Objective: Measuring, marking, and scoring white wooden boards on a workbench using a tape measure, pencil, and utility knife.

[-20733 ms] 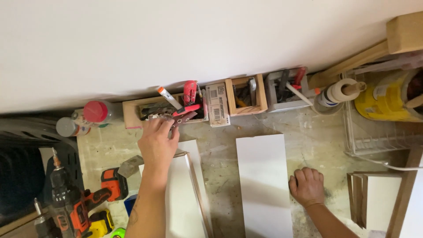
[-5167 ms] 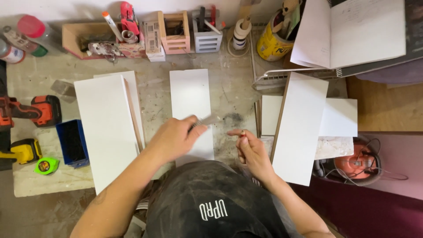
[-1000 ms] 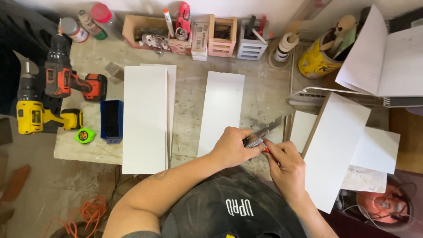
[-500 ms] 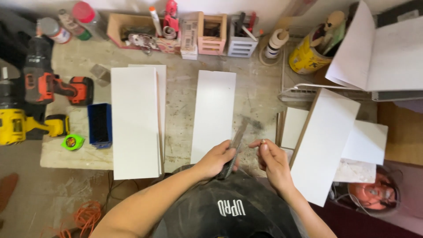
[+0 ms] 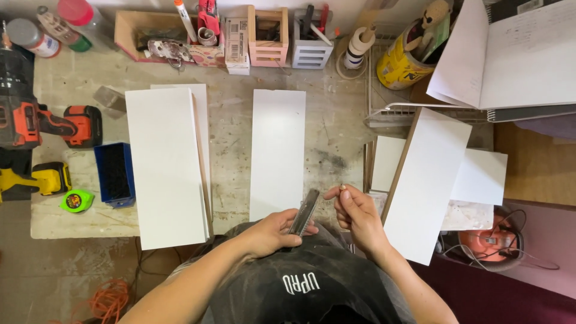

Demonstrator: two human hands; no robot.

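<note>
My left hand [image 5: 273, 231] grips a dark metal strip of collated screws [image 5: 304, 212] near the workbench's front edge, just below a narrow white board [image 5: 277, 153] lying flat. My right hand [image 5: 355, 213] is beside it to the right, and its fingertips pinch one small screw [image 5: 344, 187]. A wider stack of white boards [image 5: 168, 165] lies to the left.
More white boards [image 5: 429, 180] lean at the bench's right end. An orange drill [image 5: 42, 123], yellow drill [image 5: 33, 180], green tape measure [image 5: 77, 201] and blue bit case [image 5: 114, 174] sit at the left. Tool boxes [image 5: 267, 36], a yellow can [image 5: 402, 63] and spray cans [image 5: 57, 27] line the back.
The view shifted slightly. My hands have come apart a little; my right hand now holds a single small screw up, away from the strip in my left hand.
</note>
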